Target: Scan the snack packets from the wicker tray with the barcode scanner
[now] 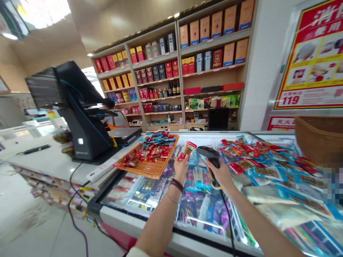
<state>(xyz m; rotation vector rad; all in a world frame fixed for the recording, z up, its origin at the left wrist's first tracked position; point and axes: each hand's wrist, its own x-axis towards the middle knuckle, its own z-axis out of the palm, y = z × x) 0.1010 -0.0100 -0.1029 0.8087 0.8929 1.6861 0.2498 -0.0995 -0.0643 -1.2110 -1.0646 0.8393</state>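
My left hand (181, 168) is closed on a small red snack packet (189, 149), held up over the glass top of a chest freezer (163, 191). In my right hand (221, 175) is a black barcode scanner (207, 152), its head turned toward the packet. Its cable (228, 221) runs down over the freezer's front. Left of my hands, an orange wicker basket (152, 167) holds many red and blue snack packets (158, 141). To the right, a loose heap of similar packets (257, 157) is spread across the freezer top.
A black point-of-sale terminal (80, 121) stands on the white counter (53, 153) at left, beside a flat grey device (124, 134). Black cords (72, 200) hang by the counter's corner. A brown bag-like object (318, 139) is at far right. Stocked shelves (177, 71) line the back wall.
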